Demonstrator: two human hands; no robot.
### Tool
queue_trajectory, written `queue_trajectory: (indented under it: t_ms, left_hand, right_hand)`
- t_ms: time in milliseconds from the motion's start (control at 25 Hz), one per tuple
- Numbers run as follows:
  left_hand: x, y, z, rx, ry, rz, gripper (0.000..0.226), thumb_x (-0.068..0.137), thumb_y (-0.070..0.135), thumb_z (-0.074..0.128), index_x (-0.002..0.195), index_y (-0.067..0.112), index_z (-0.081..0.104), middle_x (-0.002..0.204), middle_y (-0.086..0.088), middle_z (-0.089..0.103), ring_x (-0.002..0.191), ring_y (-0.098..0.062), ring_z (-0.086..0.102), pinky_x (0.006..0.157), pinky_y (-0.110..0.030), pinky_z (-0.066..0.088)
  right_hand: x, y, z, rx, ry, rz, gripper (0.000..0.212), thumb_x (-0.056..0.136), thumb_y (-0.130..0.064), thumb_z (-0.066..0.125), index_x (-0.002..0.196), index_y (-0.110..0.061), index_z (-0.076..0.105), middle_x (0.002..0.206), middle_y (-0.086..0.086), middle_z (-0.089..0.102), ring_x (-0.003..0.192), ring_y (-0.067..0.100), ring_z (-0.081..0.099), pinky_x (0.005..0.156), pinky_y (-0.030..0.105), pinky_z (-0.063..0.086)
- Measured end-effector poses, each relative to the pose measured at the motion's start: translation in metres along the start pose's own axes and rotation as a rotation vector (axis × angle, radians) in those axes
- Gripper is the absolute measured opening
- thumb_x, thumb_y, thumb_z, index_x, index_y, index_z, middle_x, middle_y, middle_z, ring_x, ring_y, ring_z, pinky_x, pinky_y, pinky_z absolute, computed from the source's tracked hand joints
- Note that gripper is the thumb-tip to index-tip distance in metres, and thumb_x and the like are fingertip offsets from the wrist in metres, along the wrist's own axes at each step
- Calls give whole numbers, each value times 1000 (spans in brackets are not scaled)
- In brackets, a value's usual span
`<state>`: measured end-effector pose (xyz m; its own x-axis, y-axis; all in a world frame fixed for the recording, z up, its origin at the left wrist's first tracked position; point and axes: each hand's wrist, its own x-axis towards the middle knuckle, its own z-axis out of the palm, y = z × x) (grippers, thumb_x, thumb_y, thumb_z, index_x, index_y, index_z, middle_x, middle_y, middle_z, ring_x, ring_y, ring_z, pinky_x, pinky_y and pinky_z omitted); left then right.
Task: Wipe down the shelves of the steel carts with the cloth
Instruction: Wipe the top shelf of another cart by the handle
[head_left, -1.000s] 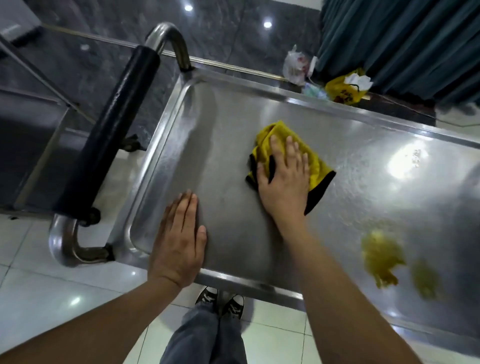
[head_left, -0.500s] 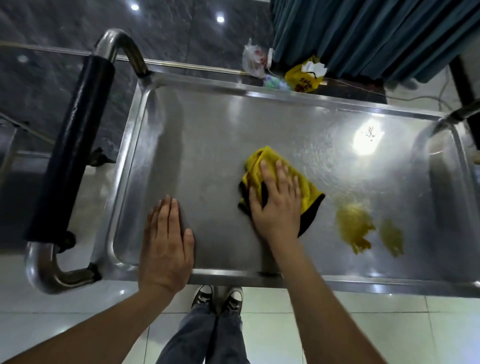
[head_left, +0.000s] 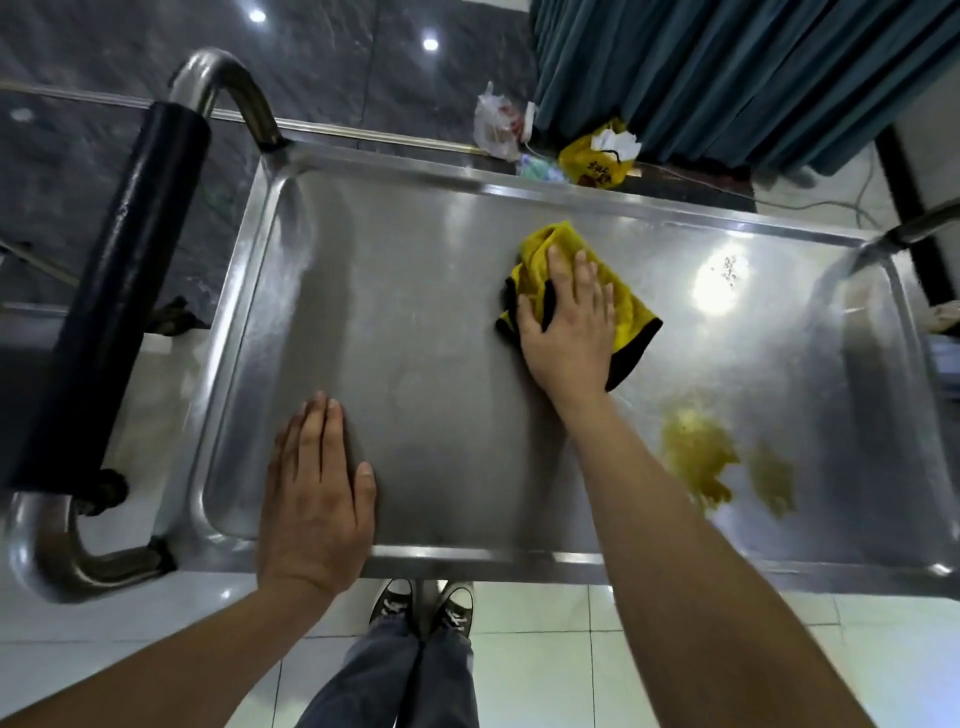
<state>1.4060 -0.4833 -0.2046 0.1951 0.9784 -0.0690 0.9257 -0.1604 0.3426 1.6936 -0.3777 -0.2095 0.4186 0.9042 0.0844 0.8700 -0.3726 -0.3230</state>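
The right hand (head_left: 569, 322) lies flat on the cloth (head_left: 576, 291), fingers straight and slightly apart, thumb out to the left, pressing the cloth down on the shelf (head_left: 415, 322). The cloth is yellow with a black edge, bunched into folds, and sits a little right of the shelf's middle, nearer the far rim than the near one; yellow folds stick out beyond the fingertips, and a black corner shows to the right of the wrist. The left hand (head_left: 317, 499) rests palm down on the near left part of the shelf, fingers straight and close together, the heel of the hand over the near rim, holding nothing. It is well apart from the cloth. The shelf is the top tray of a steel cart, with a raised rim all round. Two yellowish smears (head_left: 698, 457) show on the steel to the right of the right forearm, near the front rim, apart from the cloth. A bright glare spot (head_left: 719, 283) lies on the steel right of the cloth. At the cart's left end stands a bent steel handle (head_left: 104, 291) with a black sleeve. Beyond the far rim, on the floor by a dark curtain (head_left: 727, 78), lie a white bag (head_left: 496, 127) and a yellow bag (head_left: 592, 163). Below the near rim, two dark shoes (head_left: 423, 608) stand on pale tiles.
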Motion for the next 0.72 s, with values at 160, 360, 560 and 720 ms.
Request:
queue_trajectory:
  t_ms: [160,360,560,720]
  left_hand:
    - [3,-1,-1,-39,-3,-12,68,100,38,27,158,3,19,166,-17,19,153,-33,17,125,-53,19]
    - [0,1,5,-9,26,4,67,100,37,27,156,0,22,161,-24,25,149,-40,23,124,-54,20]
    - [-8,11,2,130,56,141,63,102,29,25,154,-6,23,162,-29,21,148,-44,23,124,-54,18]
    - [-24,119,31,-73,53,371,60,99,21,35,154,-3,30,161,-22,29,149,-35,29,124,-50,22]
  right_hand:
    - [-113,-22,-2,50,11,-85,67,97,-51,49,158,-28,33,166,6,27,155,22,22,127,43,14]
    - [-174,20,-25,12,-75,-117,63,100,-52,47,158,-34,29,168,-1,22,156,16,14,127,43,14]
    - [-181,52,-35,12,0,9,64,99,-49,52,157,-30,34,166,3,27,155,20,20,125,45,18]
    - [-179,46,-31,49,-36,-29,62,99,-45,42,158,-31,31,167,3,24,156,20,17,127,43,13]
